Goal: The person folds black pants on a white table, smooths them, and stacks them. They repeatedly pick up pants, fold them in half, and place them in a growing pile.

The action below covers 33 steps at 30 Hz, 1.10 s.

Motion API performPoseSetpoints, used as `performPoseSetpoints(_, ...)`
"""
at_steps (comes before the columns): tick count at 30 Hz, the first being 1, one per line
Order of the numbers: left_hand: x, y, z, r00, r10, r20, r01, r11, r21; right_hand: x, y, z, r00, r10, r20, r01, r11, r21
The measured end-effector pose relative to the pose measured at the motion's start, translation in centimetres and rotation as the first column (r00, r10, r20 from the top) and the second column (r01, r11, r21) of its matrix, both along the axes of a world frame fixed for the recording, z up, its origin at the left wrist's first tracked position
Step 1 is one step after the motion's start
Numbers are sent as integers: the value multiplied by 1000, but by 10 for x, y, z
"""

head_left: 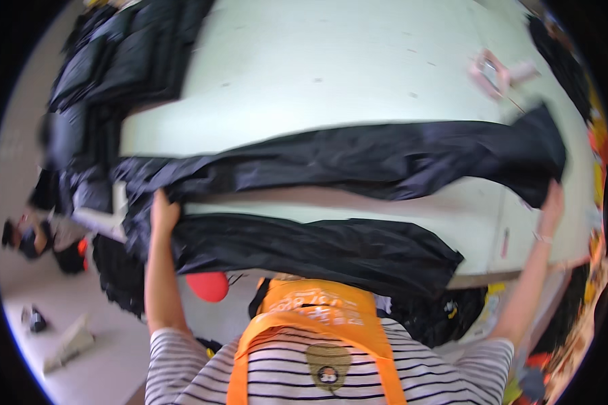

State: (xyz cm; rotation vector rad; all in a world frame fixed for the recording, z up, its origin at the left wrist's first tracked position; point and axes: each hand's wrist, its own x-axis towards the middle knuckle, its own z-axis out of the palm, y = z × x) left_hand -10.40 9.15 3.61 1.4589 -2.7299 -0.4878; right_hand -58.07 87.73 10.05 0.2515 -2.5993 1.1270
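A pair of black trousers [331, 158] lies stretched across the pale table, with the two legs apart and the waist end toward the left. My left hand [163, 212] is closed on the fabric near the crotch, its thumb beside the gap between the legs. At the far right, my right hand [552, 202] grips the hem of the farther leg, which is lifted and slightly blurred. The nearer leg [317, 250] hangs partly over the table's near edge. The fingertips of both hands are partly hidden by cloth.
Stacks of folded black garments [132, 57] fill the far left of the table [304, 74]. A pink object [490, 74] sits at the far right. Below the near edge are a round red thing [208, 286] and dark cloth [446, 314]. A person [30, 236] is off to the left.
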Motion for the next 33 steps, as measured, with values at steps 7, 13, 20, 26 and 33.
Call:
performPoseSetpoints(7,21,23,-11,979,-59,-193,65,998,21,-4,89,-116,1000,27,8,-28,947,319)
performPoseSetpoints(13,35,52,-29,956,-88,-279,70,995,-74,69,-294,-52,915,387,116,-386,922,-35)
performPoseSetpoints(20,61,17,-2,807,-145,-572,65,985,-158,248,-655,-70,324,927,188,-851,372,-370)
performPoseSetpoints(26,173,-60,-52,766,611,-199,-640,699,-319,308,-770,-97,269,943,197,-958,283,-45)
performPoseSetpoints(33,227,-77,-64,686,613,-393,-626,772,111,234,-822,-83,445,881,161,-865,469,-176)
